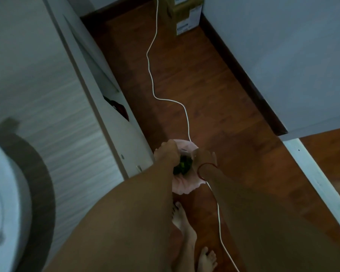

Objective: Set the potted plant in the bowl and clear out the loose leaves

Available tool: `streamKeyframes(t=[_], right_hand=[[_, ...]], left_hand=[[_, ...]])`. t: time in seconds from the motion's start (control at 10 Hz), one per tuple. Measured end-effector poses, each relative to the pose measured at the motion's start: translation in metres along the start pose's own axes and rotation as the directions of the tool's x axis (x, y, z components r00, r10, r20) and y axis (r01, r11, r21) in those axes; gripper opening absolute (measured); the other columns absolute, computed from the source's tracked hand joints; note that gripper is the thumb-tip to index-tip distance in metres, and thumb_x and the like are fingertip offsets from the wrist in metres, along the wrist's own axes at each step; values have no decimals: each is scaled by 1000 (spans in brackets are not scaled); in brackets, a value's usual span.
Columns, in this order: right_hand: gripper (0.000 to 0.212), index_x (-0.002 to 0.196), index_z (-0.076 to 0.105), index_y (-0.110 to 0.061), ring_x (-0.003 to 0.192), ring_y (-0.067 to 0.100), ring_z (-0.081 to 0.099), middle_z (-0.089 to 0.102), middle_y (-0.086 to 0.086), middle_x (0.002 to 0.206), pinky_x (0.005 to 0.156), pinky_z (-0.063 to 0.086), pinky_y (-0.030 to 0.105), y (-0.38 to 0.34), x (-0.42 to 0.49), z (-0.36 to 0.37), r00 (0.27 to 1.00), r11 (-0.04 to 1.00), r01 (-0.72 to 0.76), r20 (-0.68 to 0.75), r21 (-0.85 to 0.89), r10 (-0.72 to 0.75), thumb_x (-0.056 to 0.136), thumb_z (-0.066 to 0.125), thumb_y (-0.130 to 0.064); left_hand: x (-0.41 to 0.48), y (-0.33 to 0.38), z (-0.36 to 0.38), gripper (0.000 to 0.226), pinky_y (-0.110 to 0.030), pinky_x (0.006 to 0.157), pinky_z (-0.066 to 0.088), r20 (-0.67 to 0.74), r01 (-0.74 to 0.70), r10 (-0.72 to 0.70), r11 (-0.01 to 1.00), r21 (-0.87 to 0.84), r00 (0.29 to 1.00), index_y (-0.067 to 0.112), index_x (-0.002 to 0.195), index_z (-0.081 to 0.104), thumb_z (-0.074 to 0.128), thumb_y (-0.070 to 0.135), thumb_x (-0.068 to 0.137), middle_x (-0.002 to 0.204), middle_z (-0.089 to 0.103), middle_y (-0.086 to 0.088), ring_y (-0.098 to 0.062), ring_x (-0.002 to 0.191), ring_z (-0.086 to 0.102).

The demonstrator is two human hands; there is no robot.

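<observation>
Item: loose leaves [182, 167], dark green, lying inside a pink bag [185, 186] that stands on the wooden floor [220, 99], just beside the white cabinet [114, 122] along the floor's left edge.
Left hand [168, 152]: over the bag's mouth, fingers pointing down at the leaves; grip hidden, cannot tell.
Right hand [203, 156]: at the bag's right rim, red string [206, 165] on the wrist; grip cannot be told.
White cable [151, 79]: runs along the floor past the bag.
Cardboard box [182, 14]: at the floor's far end.
</observation>
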State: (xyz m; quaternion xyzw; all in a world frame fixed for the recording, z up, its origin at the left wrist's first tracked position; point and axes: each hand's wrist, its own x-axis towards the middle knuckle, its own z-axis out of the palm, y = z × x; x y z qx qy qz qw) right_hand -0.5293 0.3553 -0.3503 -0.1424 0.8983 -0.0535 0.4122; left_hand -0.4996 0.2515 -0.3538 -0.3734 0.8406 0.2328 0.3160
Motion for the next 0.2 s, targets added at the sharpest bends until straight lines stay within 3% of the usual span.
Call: streamKeyframes(t=[0.2], right_hand=[[31,122,62,-16,124,25,53,62,7,127,117,29,40,9,2,-4,999,999,-37,-34,17,37,97,44,-19]], left_hand=[[-2,-2,0,28,-33,85,54,5,-50,50,999,-6,999,12,118,65,60,18,91,112,69,-8,-23,101,66]])
